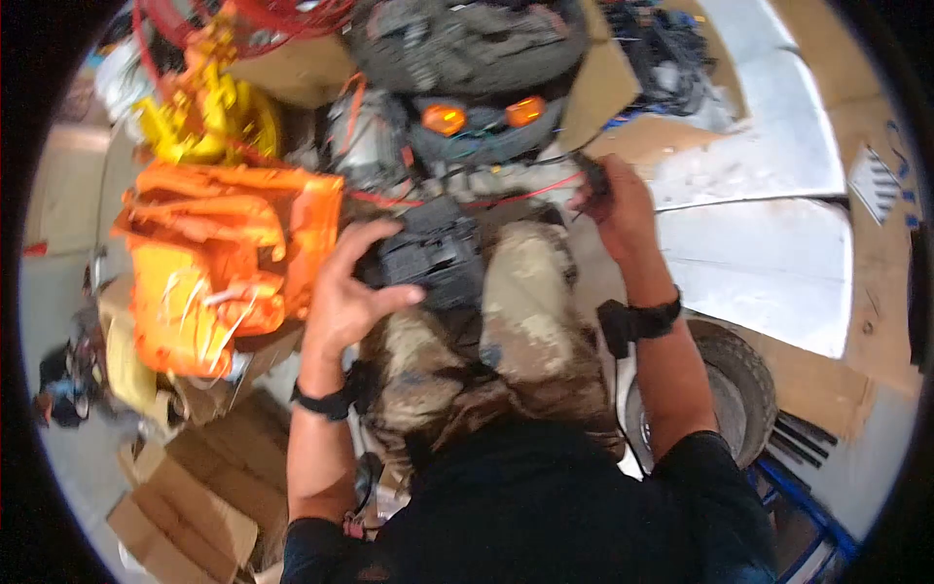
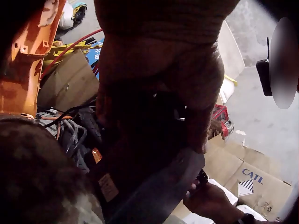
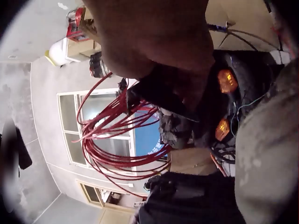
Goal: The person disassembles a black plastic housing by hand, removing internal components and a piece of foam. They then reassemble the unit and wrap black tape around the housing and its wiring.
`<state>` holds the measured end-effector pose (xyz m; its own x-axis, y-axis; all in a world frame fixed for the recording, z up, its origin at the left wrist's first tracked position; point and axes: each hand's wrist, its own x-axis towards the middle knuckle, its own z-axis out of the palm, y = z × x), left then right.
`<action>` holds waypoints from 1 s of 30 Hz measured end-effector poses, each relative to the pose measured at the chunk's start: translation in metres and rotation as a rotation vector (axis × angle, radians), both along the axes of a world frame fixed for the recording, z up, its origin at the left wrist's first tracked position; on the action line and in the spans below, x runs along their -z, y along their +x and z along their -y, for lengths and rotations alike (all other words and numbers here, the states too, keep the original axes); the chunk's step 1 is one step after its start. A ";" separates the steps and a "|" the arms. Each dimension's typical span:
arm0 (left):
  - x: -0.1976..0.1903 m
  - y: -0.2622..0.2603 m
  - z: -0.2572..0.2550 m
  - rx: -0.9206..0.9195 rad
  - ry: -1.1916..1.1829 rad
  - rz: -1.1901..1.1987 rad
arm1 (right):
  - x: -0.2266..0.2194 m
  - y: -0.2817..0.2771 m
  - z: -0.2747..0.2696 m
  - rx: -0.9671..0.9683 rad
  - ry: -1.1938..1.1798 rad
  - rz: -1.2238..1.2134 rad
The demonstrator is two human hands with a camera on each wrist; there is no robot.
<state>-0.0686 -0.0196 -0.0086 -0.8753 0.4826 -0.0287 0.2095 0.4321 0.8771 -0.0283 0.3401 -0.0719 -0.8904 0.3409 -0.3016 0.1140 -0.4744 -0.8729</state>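
My left hand [image 1: 352,297] grips the left side of a boxy black plastic part [image 1: 438,255], its thumb over the near edge and its fingers at the far edge. The part sits over the knees, with ribs and recesses on its upper face. In the left wrist view a small pale label [image 2: 108,187] shows on it. Off to the right, my right hand [image 1: 628,216] pinches a small dark piece [image 1: 593,177], apart from the black part. That piece appears as a dark, angular flap [image 3: 161,91] in the right wrist view; its exact kind I cannot tell.
Orange plastic panels [image 1: 214,268] lie at the left, with yellow parts [image 1: 209,117] behind. Ahead are a dark tub [image 1: 467,58], orange lamps [image 1: 445,119] and red tubing [image 1: 263,19]. White panels [image 1: 749,253] on cardboard and a wheel [image 1: 744,389] lie at the right.
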 end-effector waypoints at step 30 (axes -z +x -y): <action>-0.006 0.006 -0.006 -0.096 0.033 0.038 | -0.065 -0.117 -0.177 0.043 0.607 -0.104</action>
<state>-0.0629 -0.0138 -0.0027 -0.9161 0.3980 -0.0481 0.1349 0.4191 0.8979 -0.1457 0.5172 -0.0069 -0.8864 0.4606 0.0450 0.0058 0.1083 -0.9941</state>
